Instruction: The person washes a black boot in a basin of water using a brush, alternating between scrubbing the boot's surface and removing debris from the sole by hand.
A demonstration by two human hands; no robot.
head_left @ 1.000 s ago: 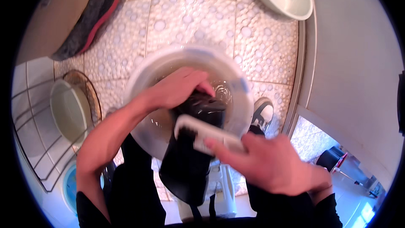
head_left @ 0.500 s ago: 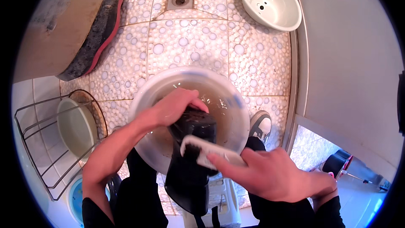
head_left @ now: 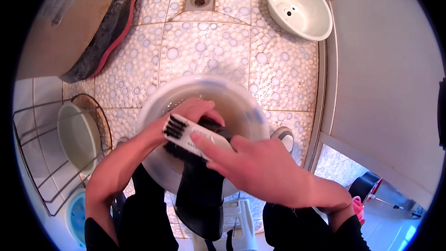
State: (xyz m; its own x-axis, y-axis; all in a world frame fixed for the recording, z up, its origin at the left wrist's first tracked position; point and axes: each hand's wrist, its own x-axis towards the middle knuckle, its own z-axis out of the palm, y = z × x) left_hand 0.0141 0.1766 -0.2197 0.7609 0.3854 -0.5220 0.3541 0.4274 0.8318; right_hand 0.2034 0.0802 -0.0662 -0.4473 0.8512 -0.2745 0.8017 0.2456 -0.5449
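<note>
A black boot (head_left: 200, 200) slants over the white basin (head_left: 151, 104), its lower end reaching back toward my lap. My left hand (head_left: 197, 108) grips the boot's far end above brownish water (head_left: 232, 111) in the basin. In my right hand (head_left: 265, 169) is a white scrub brush (head_left: 200, 140) with black bristles, the forefinger stretched along its back. The brush lies across the boot close to my left wrist, with some bristles on its tip facing up. My hand and the brush hide much of the boot's middle.
Below the boot stands a white plastic stool (head_left: 244, 223). At left are a wire rack (head_left: 35, 158), a pale green basin (head_left: 76, 135) and a blue basin (head_left: 76, 216). Another pale basin (head_left: 302, 11) sits far right, near a grey door (head_left: 385, 65). A floor drain (head_left: 200, 1) lies ahead.
My right hand has swept the brush leftward across the boot, toward my left wrist, and tilted it. The boot has shifted slightly left, still gripped by my left hand.
</note>
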